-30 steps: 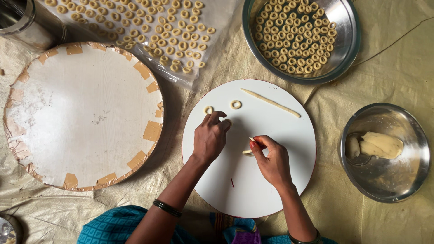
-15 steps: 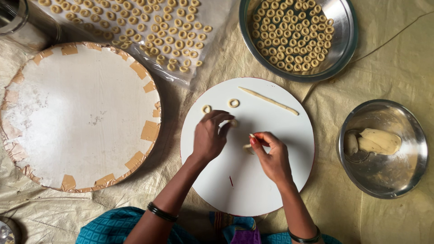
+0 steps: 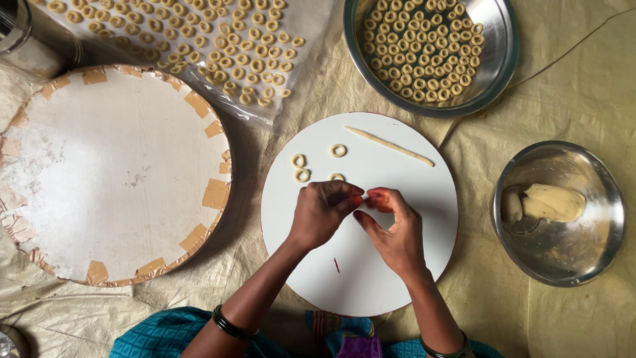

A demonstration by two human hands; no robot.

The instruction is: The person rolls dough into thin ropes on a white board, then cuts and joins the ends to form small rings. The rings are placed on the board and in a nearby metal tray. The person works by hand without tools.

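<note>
Two hands meet fingertip to fingertip over the middle of a white round board (image 3: 311,272). The left hand (image 3: 322,213) and the right hand (image 3: 392,233) press thumbs and forefingers together at one spot; whatever they pinch between them is too small and too covered to make out, though it is likely a short piece of dough being closed into a loop.

Just beyond the fingertips, on the far side of the grip, lie four small dough rings (image 3: 302,175): two stacked to the left, one further out and one almost touching the left knuckles. The left hand is the nearer of the two to them. Further out still, and to the right of the pinch, a thin dough rope (image 3: 389,146) lies on the board, its long axis slanting from far-left to near-right, well clear of both hands; the right hand is the closer one to its lower end.

Off the board to the right of the grip, a steel bowl (image 3: 599,238) holds a lump of dough (image 3: 554,202). Beyond the hands to the right, a steel plate (image 3: 498,53) is packed with finished rings, and beyond to the left more rings are spread on a clear plastic sheet (image 3: 311,73). A large taped round board (image 3: 112,172) sits well to the left.
</note>
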